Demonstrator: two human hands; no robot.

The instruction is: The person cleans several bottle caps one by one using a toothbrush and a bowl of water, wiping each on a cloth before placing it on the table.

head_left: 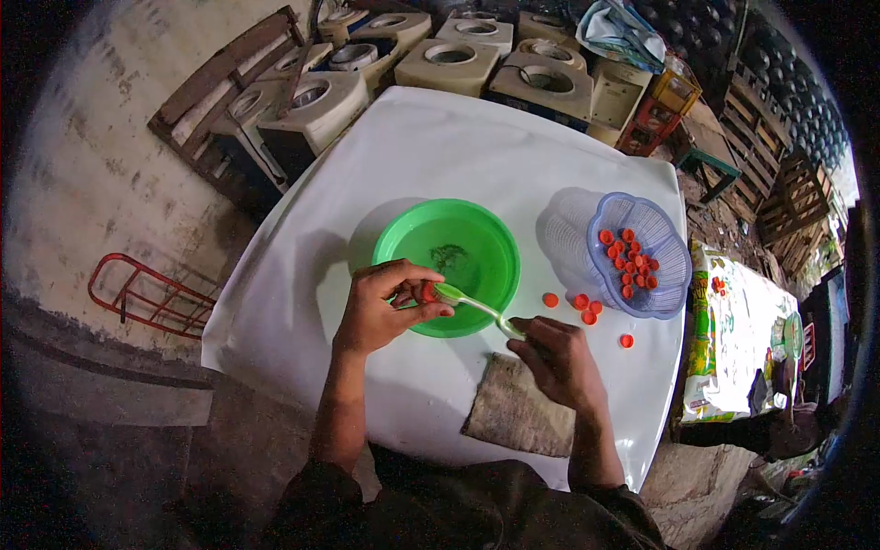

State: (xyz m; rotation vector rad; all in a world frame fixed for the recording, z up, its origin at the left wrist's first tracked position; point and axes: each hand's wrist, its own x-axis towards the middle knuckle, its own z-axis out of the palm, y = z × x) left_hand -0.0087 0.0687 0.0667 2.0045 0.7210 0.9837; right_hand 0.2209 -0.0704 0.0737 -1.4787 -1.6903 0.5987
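My left hand pinches a red bottle cap over the near rim of a green basin. The basin holds what looks like clear liquid. My right hand grips the handle of a green-and-white toothbrush, whose head meets the cap. To the right, a lavender plastic basket holds many red caps. Several loose red caps lie on the table between basin and basket. Beneath my right hand is a worn, greyish-brown cloth.
A white cover drapes the table. Old dispenser-like housings with round openings crowd beyond its far edge. A red metal rack leans by the left wall. Stacked crates, wooden pallets and a white printed sack stand on the right.
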